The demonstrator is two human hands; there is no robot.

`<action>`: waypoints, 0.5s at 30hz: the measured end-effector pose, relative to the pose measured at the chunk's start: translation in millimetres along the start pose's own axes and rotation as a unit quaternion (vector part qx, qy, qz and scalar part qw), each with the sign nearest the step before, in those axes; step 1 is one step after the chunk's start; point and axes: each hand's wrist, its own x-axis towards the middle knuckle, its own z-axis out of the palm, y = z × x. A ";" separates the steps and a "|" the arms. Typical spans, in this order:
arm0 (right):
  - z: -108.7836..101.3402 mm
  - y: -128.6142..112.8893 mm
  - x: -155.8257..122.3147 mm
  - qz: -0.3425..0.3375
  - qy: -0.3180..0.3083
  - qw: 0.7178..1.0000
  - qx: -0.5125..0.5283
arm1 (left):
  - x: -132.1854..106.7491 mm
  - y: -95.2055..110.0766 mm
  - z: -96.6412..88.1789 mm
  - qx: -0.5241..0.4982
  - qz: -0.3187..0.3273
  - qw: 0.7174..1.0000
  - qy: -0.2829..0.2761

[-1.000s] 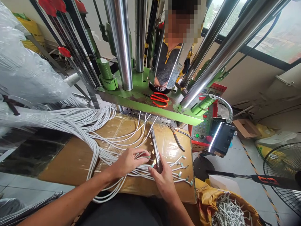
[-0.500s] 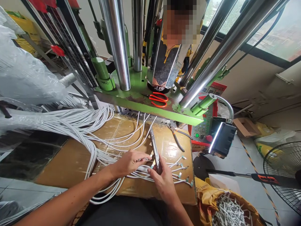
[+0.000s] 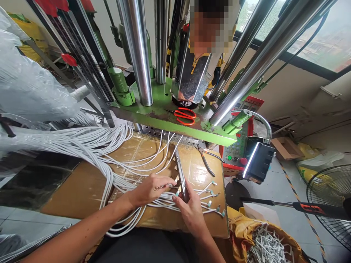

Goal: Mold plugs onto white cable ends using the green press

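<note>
I see the left grip (image 3: 152,189) pinching a white cable end (image 3: 170,185) at the metal bar (image 3: 179,166), which the right grip (image 3: 192,212) clasps. Teal-tipped ends (image 3: 212,183) lie right of the bar, and the cable bundle (image 3: 90,146) lies left of it.

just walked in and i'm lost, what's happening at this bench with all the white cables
A person at a cardboard-topped bench works with both hands. The left hand pinches the end of one of the white cables, which fan in as a thick bundle from the left. The right hand grips the near end of a narrow metal bar lying among the cable ends. Orange scissors lie on the green machine plate behind; pliers lie on the cardboard.
</note>
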 end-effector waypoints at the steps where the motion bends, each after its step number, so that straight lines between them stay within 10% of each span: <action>1: 0.0 -0.1 0.2 0.000 0.001 1.000 -0.001 | -0.2 0.1 -0.2 -0.002 0.000 1.000 -0.002; 11: -0.9 -1.2 0.9 -0.014 0.004 1.000 -0.011 | 9.6 3.2 0.3 -0.056 -0.097 0.994 0.010; 15: -4.8 -6.9 1.4 0.004 -0.005 1.000 0.017 | 8.3 11.4 -1.5 -0.134 -0.214 0.962 0.105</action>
